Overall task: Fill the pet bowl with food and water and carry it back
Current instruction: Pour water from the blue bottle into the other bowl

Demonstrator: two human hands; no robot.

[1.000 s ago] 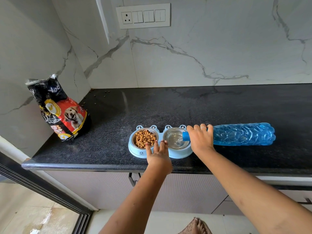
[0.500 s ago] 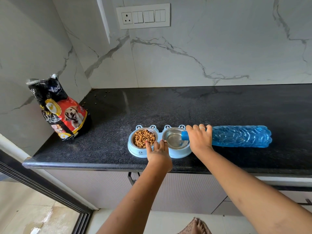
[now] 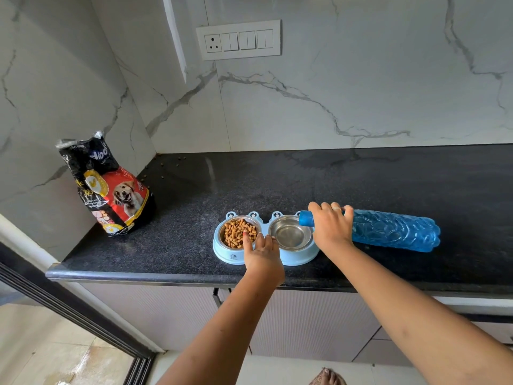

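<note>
A light blue double pet bowl (image 3: 230, 255) sits near the front edge of the black counter (image 3: 277, 184). Its left steel cup holds brown kibble (image 3: 238, 232); the right steel cup (image 3: 291, 236) holds a little water. My left hand (image 3: 262, 252) rests on the bowl's front middle, fingers on the rim between the cups. My right hand (image 3: 330, 229) grips the neck of a blue textured bottle (image 3: 394, 230), held nearly level with its open mouth over the right cup. No stream is visible.
A black and red dog food bag (image 3: 111, 190) stands at the counter's left end by the marble wall. Loose kibble (image 3: 166, 169) lies in the back left corner. A switch panel (image 3: 238, 39) is on the wall. Cabinets and floor lie below.
The bottle's base has sunk from slightly raised to nearly level or a touch lower. Both hands keep their places on bowl and bottle.
</note>
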